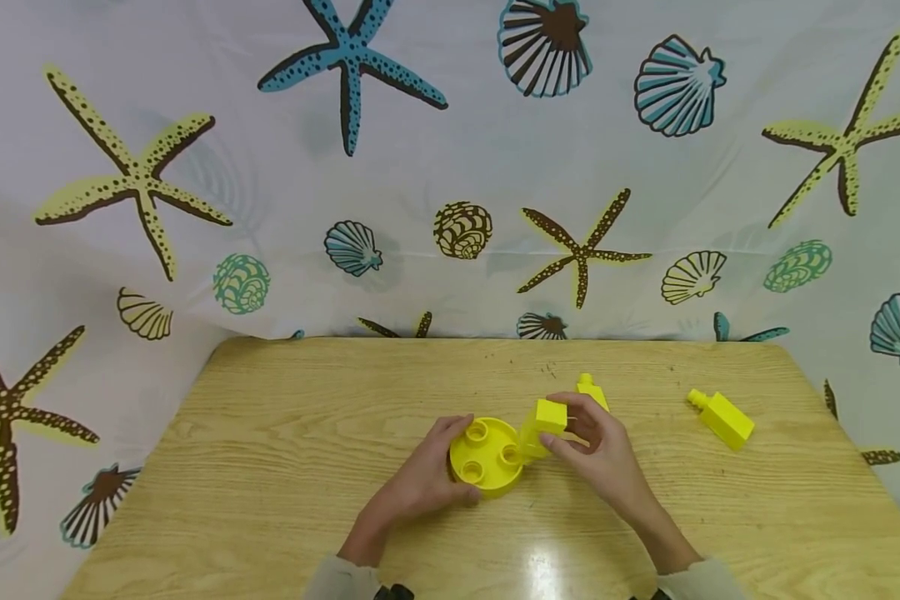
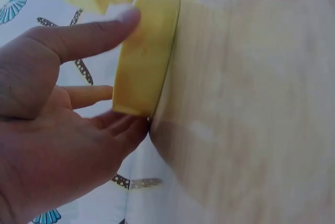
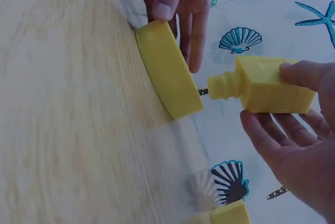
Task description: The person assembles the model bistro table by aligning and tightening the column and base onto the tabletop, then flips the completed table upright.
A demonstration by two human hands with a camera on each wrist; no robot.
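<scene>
Left hand: the left hand (image 1: 427,479) rests on the wooden table (image 1: 270,467), thumb and fingers curled round the rim of the round yellow base (image 1: 486,457), gripping it.
Right hand: the right hand (image 1: 600,454) pinches a yellow peg block (image 1: 546,421) between thumb and fingertips, clamped on it, just above the base's right edge.
Right wrist view: only here the block's round peg (image 3: 225,86) shows, pointing at the base's side, close beside it.
Head view: only here the four sockets on the base's top show.
Farther: a second block (image 1: 592,390) lies behind the right hand; a third block (image 1: 722,417) lies well apart, to the right.
Backdrop: a seashell curtain (image 1: 450,167).
</scene>
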